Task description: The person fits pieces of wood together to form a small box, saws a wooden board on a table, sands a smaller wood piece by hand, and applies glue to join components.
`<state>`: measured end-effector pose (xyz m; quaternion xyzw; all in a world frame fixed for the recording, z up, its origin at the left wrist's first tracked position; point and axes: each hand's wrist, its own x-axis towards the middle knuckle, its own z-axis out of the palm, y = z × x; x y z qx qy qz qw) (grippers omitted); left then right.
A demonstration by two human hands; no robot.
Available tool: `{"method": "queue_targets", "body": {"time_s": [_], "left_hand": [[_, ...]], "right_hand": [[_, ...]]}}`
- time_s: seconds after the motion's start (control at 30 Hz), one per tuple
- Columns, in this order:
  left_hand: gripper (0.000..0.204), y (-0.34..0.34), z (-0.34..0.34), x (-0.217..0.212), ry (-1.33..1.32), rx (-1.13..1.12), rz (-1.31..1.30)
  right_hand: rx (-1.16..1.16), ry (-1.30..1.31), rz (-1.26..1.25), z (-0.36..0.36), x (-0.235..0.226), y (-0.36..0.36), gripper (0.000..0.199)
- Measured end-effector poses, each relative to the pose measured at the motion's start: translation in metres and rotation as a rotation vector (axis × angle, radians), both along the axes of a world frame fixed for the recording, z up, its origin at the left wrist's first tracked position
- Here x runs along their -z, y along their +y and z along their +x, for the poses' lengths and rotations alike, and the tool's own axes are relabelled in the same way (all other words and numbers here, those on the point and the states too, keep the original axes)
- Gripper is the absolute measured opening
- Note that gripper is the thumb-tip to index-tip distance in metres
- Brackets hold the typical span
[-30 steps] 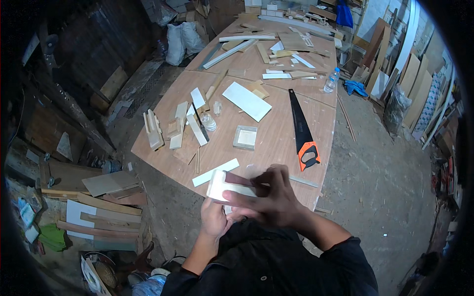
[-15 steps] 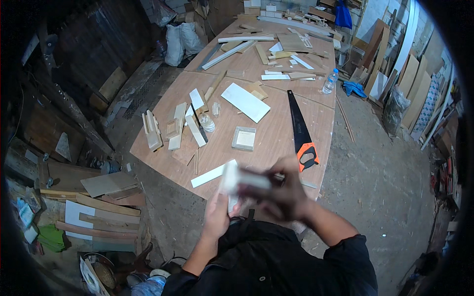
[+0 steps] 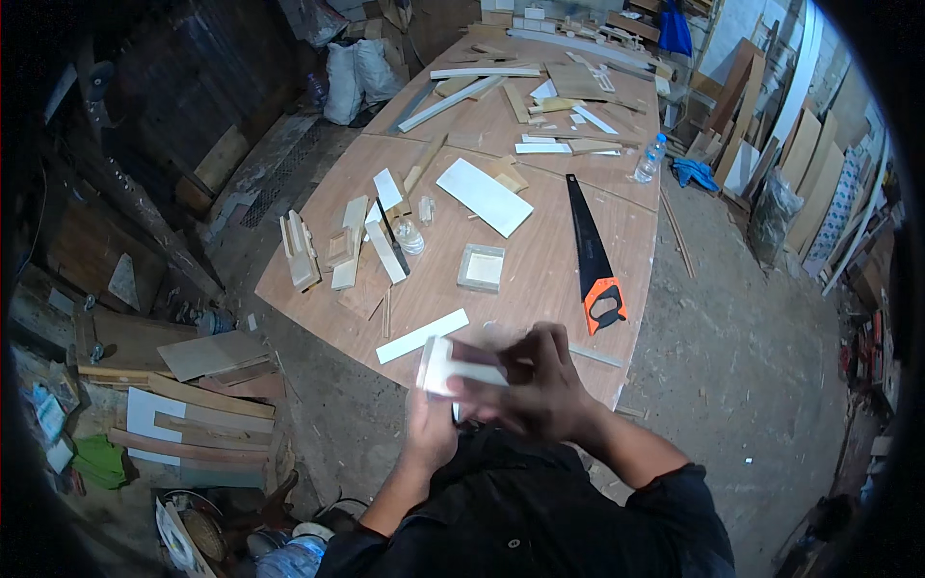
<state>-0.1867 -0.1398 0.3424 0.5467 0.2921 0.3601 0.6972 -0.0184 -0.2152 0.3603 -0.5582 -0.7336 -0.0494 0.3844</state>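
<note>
Close to my body, above the table's near edge, I hold a white block-like piece that looks like painted wood. My left hand is closed round its lower left side. From the right, my right hand reaches over it, its fingers bent along both sides of the white part; they are partly blurred. Just beyond lies a flat white strip. A handsaw with an orange and black handle rests to the right. A small square box-like piece sits farther in.
A wide white board lies mid-table. Left of it stand a clear jar with a brush across it and several wood pieces. A water bottle stands by the right edge. Offcuts cover the far end; boards lie on the floor at left.
The white piece has shifted slightly left and is less blurred. My right hand has moved a little left and down, its fingers now showing more clearly against the piece.
</note>
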Motion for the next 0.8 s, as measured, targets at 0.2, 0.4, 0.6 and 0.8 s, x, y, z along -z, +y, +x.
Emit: {"method": "queue_targets", "body": {"time_s": [0.2,0.4,0.6,0.8], "left_hand": [[0.048,0.009,-0.011,0.018,0.117,0.054,0.04],[0.046,0.009,-0.009,-0.006,0.167,0.168,-0.091],[0.038,0.027,-0.001,-0.009,-0.35,0.052,-0.589],[0.026,0.04,0.005,0.02,-0.407,-0.111,-0.447]], "right_hand": [[0.168,0.028,0.063,0.007,-0.018,0.009,0.052],[0.257,0.015,-0.006,0.021,-0.006,0.024,0.044],[0.127,0.733,-0.028,0.014,-0.002,0.012,0.05],[0.042,1.009,-0.042,0.0,0.033,-0.001,0.048]]}}
